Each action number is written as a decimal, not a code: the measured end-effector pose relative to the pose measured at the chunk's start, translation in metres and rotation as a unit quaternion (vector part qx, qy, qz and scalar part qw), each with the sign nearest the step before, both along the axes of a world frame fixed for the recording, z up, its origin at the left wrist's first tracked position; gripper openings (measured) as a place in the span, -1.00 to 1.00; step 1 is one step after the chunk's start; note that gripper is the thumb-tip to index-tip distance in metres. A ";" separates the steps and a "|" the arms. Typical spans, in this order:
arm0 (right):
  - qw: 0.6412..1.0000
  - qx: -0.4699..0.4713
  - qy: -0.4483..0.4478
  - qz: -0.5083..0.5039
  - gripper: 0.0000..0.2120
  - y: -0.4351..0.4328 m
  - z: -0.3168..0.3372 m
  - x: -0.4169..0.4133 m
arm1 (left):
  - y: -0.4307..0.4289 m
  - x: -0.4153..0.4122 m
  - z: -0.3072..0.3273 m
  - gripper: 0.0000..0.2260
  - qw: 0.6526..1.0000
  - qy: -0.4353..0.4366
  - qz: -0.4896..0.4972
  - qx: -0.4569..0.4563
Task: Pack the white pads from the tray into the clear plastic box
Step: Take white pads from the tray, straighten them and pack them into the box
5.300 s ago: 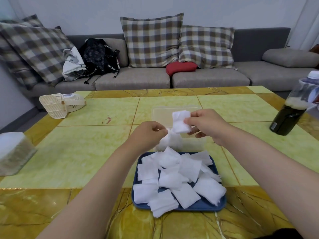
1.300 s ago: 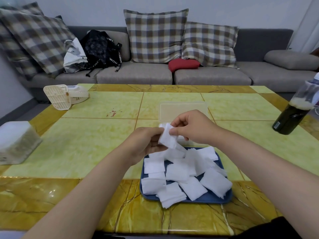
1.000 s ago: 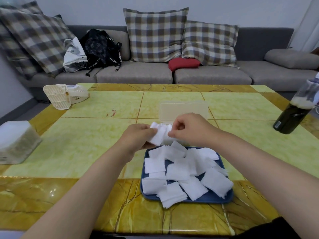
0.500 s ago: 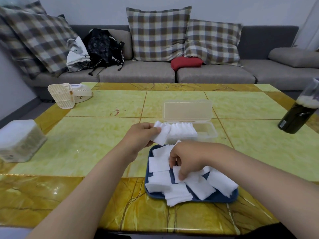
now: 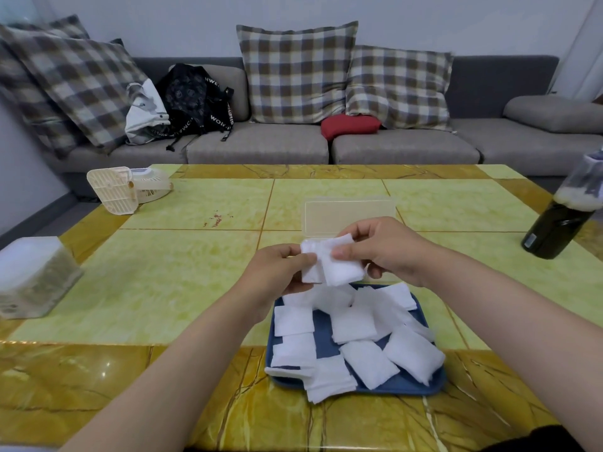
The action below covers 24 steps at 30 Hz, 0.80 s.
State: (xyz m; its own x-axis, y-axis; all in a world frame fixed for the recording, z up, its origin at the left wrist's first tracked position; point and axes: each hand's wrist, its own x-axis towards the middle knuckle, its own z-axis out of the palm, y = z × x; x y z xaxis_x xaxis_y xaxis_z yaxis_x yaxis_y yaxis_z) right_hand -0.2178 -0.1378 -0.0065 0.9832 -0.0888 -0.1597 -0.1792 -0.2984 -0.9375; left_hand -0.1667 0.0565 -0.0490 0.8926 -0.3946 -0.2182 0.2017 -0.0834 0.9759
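A blue tray (image 5: 414, 383) near the table's front edge holds several loose white pads (image 5: 355, 324). Above its far end my left hand (image 5: 277, 272) grips a small stack of white pads (image 5: 310, 265). My right hand (image 5: 388, 249) pinches one more pad (image 5: 342, 265) and holds it flat against the front of that stack. The clear plastic box (image 5: 349, 213) stands just behind my hands with its lid raised; its body is hidden behind them.
A dark bottle (image 5: 561, 226) stands at the right table edge. A white container (image 5: 32, 275) sits at the left edge and a cream fan (image 5: 127, 190) at the far left. A grey sofa with plaid cushions runs behind the table.
My right hand dipped to the tray, picked up a pad and rose again to lay it against the stack in my left hand. The left hand stayed in place.
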 end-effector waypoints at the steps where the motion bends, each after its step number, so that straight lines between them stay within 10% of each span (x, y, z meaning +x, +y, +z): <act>1: 1.000 0.000 -0.006 -0.006 -0.85 0.002 -0.001 0.001 | -0.002 -0.002 0.000 -0.84 1.000 0.009 -0.010 -0.015; 24: 0.982 -0.187 0.014 -0.030 -0.64 0.013 -0.015 0.008 | 0.001 -0.001 -0.002 -0.82 0.999 0.033 -0.011 -0.002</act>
State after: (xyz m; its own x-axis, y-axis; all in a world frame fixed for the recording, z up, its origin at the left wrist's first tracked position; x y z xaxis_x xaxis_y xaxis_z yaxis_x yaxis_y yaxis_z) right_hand -0.2094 -0.1250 -0.0214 0.9699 -0.2045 -0.1321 -0.2317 -0.6089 -0.7587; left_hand -0.1674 0.0572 -0.0512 0.8676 -0.4149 -0.2741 0.2631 -0.0848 0.9610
